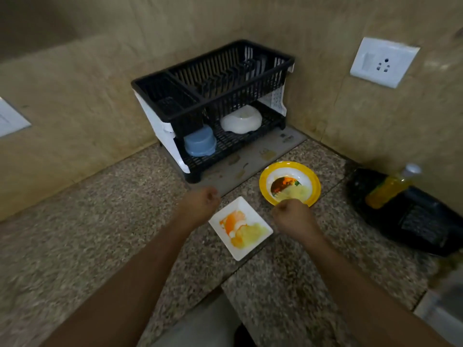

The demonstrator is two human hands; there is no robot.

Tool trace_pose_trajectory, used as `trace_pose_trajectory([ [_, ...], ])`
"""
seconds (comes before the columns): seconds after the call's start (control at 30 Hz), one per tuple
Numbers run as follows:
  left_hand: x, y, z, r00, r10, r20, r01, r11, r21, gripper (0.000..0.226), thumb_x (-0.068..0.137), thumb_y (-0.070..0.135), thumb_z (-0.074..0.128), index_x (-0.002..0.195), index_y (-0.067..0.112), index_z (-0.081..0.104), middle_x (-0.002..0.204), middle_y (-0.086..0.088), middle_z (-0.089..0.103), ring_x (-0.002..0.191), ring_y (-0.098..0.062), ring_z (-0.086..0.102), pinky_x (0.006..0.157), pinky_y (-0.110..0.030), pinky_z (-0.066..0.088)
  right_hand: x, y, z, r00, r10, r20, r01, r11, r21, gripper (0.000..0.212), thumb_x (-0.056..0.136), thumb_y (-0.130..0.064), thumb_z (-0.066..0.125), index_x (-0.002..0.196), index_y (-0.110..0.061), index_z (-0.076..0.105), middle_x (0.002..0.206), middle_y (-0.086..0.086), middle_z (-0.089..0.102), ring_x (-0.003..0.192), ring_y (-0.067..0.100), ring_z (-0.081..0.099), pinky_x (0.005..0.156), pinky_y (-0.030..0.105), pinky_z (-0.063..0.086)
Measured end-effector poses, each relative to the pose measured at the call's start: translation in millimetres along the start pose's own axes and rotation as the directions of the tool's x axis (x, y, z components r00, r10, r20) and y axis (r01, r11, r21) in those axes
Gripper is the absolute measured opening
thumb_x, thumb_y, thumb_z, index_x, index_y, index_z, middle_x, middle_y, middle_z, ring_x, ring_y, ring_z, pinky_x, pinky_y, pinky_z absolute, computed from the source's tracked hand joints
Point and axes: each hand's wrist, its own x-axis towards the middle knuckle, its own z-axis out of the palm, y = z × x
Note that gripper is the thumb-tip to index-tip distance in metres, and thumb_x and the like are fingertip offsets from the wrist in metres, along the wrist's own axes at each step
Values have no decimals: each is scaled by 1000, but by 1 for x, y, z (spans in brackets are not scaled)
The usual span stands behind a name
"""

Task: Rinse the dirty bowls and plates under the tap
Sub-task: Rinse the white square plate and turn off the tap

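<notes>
From the head view: the messy white square plate and the yellow-rimmed round bowl sit on the speckled stone counter; tipped carelessly, they could spill; no tap shows. The left hand and right hand hover over them, fingers curled, holding nothing.

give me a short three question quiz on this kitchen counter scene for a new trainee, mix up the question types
1. True or false: the square white plate is clean.
2. Which dish lies nearer the right hand? A. the blue container B. the yellow-rimmed bowl C. the white bowl
3. Fill in: the white bowl sits upside down on the rack's ____ shelf.

Key: 1. false, it carries orange and yellow food smears. 2. B. 3. lower.
</notes>
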Motion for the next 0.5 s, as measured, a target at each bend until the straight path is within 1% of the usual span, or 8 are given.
trace_pose_trajectory([
  [0.03,-4,-8,9,999,-41,7,41,999,-14,33,96,30,53,123,16,64,121,-8,68,105,-24,64,89,-32,48,-4,5,7,1000,23,5,-23,1000,-9,32,82,-22,51,55,-10,40,53,13,44,47,21,36,48,31,23],
  [0.1,-7,-21,23,995,-95,17,95,995,-31,32,99,26,49,117,6,65,120,-12,66,103,-27,62,83,-32,45,-6,10,20,997,80,21,-79,996,-36,38,84,-24,54,55,-14,32,52,6,35,47,18,31,48,30,17],
  [0.17,-4,-30,34,987,-139,76,143,988,-52,33,100,26,46,99,2,68,111,-15,68,89,-25,60,69,-31,40,-5,12,32,989,143,43,-139,987,-81,41,89,-32,57,57,-17,36,57,2,38,54,19,39,49,30,25],
  [0.2,-2,-33,39,980,-158,118,165,985,-54,35,100,29,45,95,4,69,108,-16,69,86,-24,59,68,-30,40,-4,12,36,986,160,56,-153,982,-107,40,91,-36,58,60,-16,41,60,2,43,61,21,46,54,29,30],
  [0.27,2,-37,46,971,-158,180,169,984,-49,37,101,33,45,102,8,71,109,-12,69,95,-26,62,77,-30,42,-3,12,42,982,173,73,-163,978,-127,35,92,-38,59,68,-13,53,67,3,55,70,24,56,62,29,40],
  [0.33,6,-38,50,965,-135,223,147,988,-40,36,101,35,47,105,9,72,108,-11,70,99,-26,64,77,-28,42,0,18,47,984,165,71,-158,982,-100,29,91,-35,61,76,-11,62,72,6,65,74,25,64,70,34,51],
  [0.43,10,-41,57,963,-153,223,173,982,-76,28,98,31,53,97,11,72,99,-10,71,90,-24,66,75,-28,48,-2,24,51,985,169,40,-167,985,-50,24,89,-29,64,73,-12,62,70,7,66,72,25,65,73,41,54],
  [0.5,10,-41,60,959,-166,230,200,971,-133,23,96,30,56,92,11,70,93,-10,72,81,-25,69,78,-37,56,-6,28,50,983,186,5,-186,983,-3,22,88,-26,65,72,-12,59,70,8,65,71,26,64,72,43,54],
])
